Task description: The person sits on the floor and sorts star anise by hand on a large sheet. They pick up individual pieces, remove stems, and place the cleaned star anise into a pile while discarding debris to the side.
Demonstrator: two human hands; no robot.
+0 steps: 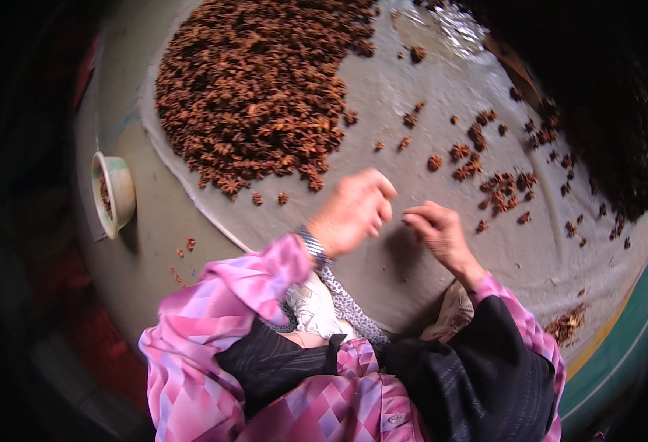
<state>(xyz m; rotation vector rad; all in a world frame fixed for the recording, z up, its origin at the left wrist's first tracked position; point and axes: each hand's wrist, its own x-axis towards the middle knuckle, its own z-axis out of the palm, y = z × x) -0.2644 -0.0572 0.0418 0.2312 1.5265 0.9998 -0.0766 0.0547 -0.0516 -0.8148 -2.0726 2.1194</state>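
My left hand (354,212) is raised over the grey sheet (357,287), its fingers curled and blurred by motion. Whether anything sits inside those fingers cannot be told. Just to its right, my right hand (440,235) has thumb and forefinger brought together, with a small dark spot at the tips that is too small to name. A large heap of star anise (252,94) lies beyond my left hand. Loose star anise pods (503,190) are scattered on the sheet to the right of my right hand.
At the left stands a pale bowl (122,190) with reddish-brown bits inside. A dark pile (628,166) fills the shadowed right side, beside shiny clear plastic (462,30). Brown debris (567,326) lies near the yellow and green floor edge at lower right. My shoes show below my hands.
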